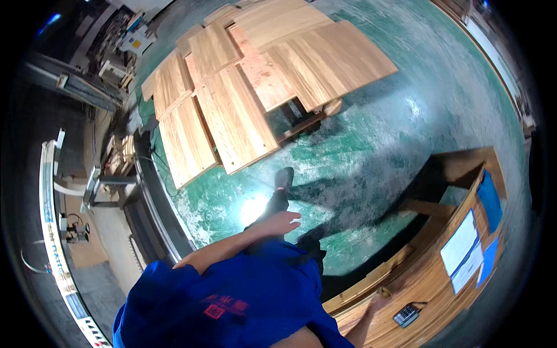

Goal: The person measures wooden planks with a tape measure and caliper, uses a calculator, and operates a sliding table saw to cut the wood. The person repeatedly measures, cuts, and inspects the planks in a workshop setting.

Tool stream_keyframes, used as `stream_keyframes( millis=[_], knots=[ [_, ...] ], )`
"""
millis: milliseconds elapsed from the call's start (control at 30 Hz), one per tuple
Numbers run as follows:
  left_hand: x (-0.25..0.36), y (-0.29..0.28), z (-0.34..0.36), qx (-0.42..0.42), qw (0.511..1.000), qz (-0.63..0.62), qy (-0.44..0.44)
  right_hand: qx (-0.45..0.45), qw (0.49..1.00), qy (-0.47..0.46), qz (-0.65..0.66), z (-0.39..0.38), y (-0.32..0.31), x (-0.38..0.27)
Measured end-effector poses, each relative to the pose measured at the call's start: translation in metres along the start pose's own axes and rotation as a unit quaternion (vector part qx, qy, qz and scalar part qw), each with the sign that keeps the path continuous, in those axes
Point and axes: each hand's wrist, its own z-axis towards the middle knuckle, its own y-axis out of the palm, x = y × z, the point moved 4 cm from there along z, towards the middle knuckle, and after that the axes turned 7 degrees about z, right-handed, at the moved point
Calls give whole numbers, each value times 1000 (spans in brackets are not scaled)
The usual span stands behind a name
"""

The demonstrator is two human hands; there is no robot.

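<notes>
My left hand [283, 223] hangs in front of my body above the green floor, fingers loosely bent with a gap at the thumb. Nothing shows in it. At the lower right, my right hand [378, 300] is over the near part of a wooden desk [429, 290]. Its fingers are round a small yellowish, dark-edged thing [386, 293], too small to name. Beside that hand on the desktop lies a dark calculator [406, 315]. Farther along the desk are white paper sheets [462, 249] and a blue folder [490, 200].
Ahead, several wooden panels [232, 116] lie on a low stand, some overlapping. A long machine with a metal rail [162, 214] runs along my left. The desk has an open-framed side facing me. My foot [284, 177] is on the green floor [342, 156].
</notes>
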Motion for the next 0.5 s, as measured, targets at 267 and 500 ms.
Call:
stream_keyframes(
  millis=[267, 500],
  knots=[
    [-22, -122, 80, -117, 927, -356, 8, -514, 822, -192, 152, -166, 218, -497],
    [-101, -310, 62, -59, 789, -611, -21, -657, 648, -366, 121, -290, 302, -764]
  ],
)
